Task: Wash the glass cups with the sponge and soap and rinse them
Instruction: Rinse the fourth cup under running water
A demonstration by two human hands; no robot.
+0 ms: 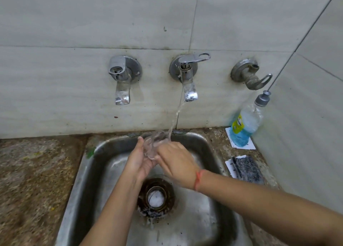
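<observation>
Rinsing stage, scrubbing seemingly done: left hand (pixel 138 159) and right hand (pixel 177 162) clasp glass cup (pixel 153 146) under tap (pixel 187 79); sponge (pixel 247 168) lies at 3 o'clock.

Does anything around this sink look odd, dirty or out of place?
Nothing is spilled or broken. Two things stand out: the drain in the sink is ringed with dark brown grime and holds foam, and the rightmost tap is dull and crusted, unlike the shiny left tap and middle tap.

Clear glass cup (pixel 153 146) tilted under running water (pixel 173 119); soap bottle (pixel 245 124) upright.
</observation>
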